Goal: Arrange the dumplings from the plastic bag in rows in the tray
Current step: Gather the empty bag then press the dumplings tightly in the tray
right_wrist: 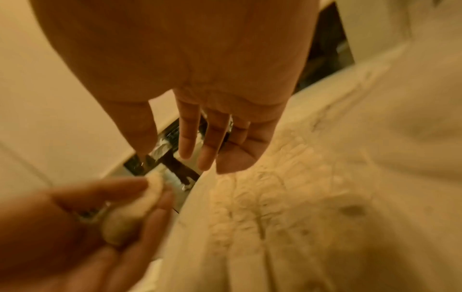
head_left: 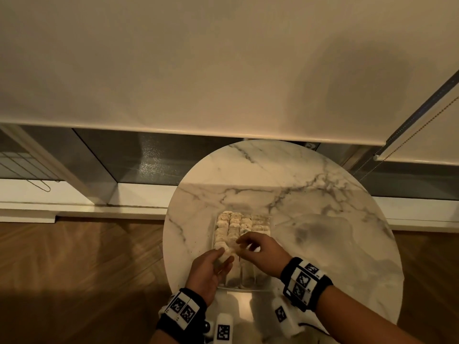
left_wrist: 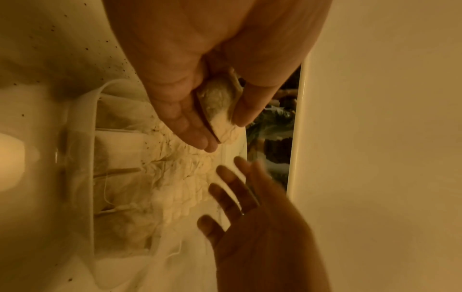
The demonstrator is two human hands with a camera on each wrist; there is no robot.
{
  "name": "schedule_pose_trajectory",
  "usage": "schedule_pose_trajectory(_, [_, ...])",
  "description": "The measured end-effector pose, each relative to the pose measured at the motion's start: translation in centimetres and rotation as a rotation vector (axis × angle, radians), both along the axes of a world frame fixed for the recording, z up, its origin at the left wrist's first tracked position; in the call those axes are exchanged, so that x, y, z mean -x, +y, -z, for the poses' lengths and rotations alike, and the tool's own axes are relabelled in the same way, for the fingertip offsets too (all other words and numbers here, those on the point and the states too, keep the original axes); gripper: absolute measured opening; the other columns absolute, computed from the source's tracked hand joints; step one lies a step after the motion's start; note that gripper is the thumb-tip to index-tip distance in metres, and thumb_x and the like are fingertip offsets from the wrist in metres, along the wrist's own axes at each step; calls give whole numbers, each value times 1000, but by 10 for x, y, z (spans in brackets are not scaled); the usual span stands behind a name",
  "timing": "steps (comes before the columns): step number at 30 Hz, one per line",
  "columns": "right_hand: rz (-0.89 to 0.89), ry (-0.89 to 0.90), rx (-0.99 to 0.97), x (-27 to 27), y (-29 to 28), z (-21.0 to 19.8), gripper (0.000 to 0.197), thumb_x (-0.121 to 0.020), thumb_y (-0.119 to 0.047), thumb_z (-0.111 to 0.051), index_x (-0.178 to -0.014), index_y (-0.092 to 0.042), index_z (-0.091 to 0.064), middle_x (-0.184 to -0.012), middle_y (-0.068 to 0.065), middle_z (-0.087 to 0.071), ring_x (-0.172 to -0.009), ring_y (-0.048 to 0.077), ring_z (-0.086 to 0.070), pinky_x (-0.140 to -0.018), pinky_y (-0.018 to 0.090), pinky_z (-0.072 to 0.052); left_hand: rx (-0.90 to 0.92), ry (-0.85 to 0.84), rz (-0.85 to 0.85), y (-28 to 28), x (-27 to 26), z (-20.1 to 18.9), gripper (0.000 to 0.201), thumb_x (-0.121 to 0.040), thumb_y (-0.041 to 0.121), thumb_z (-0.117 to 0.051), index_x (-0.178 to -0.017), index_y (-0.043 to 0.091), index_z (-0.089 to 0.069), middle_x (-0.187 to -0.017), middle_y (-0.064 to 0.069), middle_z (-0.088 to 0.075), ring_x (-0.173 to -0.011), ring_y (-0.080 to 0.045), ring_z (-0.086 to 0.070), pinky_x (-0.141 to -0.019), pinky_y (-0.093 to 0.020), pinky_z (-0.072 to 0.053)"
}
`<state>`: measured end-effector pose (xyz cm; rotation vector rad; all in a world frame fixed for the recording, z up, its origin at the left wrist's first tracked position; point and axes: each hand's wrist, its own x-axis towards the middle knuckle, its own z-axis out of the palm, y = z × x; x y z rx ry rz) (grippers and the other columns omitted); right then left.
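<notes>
The left hand (head_left: 207, 270) pinches a dumpling (head_left: 224, 254) over the tray (head_left: 244, 281); the right hand (head_left: 258, 252) hovers empty, fingers relaxed; squeezing risks tearing the wrapper.

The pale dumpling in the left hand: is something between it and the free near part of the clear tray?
Only the right hand, open, hovers beside the pale dumpling over the clear plastic tray. The left hand holds it above free channels.
</notes>
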<state>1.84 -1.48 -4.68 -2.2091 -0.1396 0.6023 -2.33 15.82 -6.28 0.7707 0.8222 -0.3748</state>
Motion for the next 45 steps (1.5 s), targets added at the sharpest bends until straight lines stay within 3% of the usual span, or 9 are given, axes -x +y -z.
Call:
schedule_pose_trajectory(3, [24, 41, -83, 1, 8, -1, 24, -80, -47, -76, -99, -34, -68, -97, -12, -68, -88, 3, -64, -71, 14, -50, -20, -45, 69, -8, 2, -1, 22, -95, 8, -57, -112, -1, -69, -110, -21, -73, -92, -27, -71, -79, -35, -57])
schedule_pose_trajectory(8, [103, -51, -144, 3, 5, 6, 11, -81, -28, -79, -78, -28, -69, -79, -6, -71, -78, 1, -66, -74, 18, -53, -83, -95, 147, -14, 5, 0, 23, -96, 13, -58, -110, 1, -72, -107, -17, -74, -99, -29, -71, -78, -35, -55])
schedule_pose_trajectory(14, [226, 31, -240, 3, -17, 12, 17, -72, -26, -80, -70, -21, -64, -65, -8, -61, -64, 7, -58, -68, 27, -50, -488, -127, 190, 14, 4, 18, 15, -96, 9, -60, -98, 0, -73, -89, -15, -75, -87, -27, -68, -77, -34, -56])
schedule_pose_trajectory(18, [197, 65, -137, 2, -29, 22, 9, -77, -21, -71, -74, -23, -62, -61, -7, -56, -60, 10, -51, -67, 36, -50, -707, -106, 272, 42, 10, 44, 10, -92, 15, -67, -86, 14, -76, -82, -4, -76, -84, -23, -70, -81, -38, -58])
schedule_pose_trajectory(23, [70, 213, -94, 3, -12, 32, 11, -87, -21, -66, -81, -28, -60, -76, 5, -70, -68, 17, -64, -76, 47, -58, -846, -59, 364, 48, 17, 63, 6, -90, 19, -70, -85, 20, -73, -80, 0, -74, -84, -23, -70, -87, -43, -57])
schedule_pose_trajectory(31, [-113, 304, 61, -1, 41, 48, 13, -90, -27, -66, -101, -20, -64, -96, 4, -70, -88, 22, -70, -84, 39, -59, -832, -61, 431, 40, 21, 73, 9, -91, 25, -66, -87, 24, -74, -87, 0, -74, -89, -23, -68, -86, -43, -57])
schedule_pose_trajectory(35, [-172, 238, 175, -5, 58, 57, 18, -89, -25, -69, -104, -17, -69, -105, 2, -70, -91, 15, -64, -78, 25, -52, -827, -73, 459, 39, 21, 74, 6, -91, 27, -68, -91, 23, -73, -89, 1, -74, -88, -19, -68, -88, -44, -57])
schedule_pose_trajectory(39, [-228, 180, 248, -7, 66, 64, 12, -87, -22, -70, -97, -17, -73, -103, 4, -72, -92, 16, -65, -73, 22, -45, -859, -72, 499, 39, 20, 74, 13, -88, 26, -72, -99, 20, -72, -93, 4, -72, -90, -13, -67, -86, -32, -56])
schedule_pose_trajectory(45, [-188, 141, 263, -9, 69, 67, 11, -85, -27, -70, -96, -25, -69, -101, -1, -68, -90, 17, -65, -79, 31, -56, -921, -64, 608, 31, 21, 65, 29, -77, 18, -81, -100, 23, -64, -91, 7, -68, -83, -5, -63, -61, -8, -43])
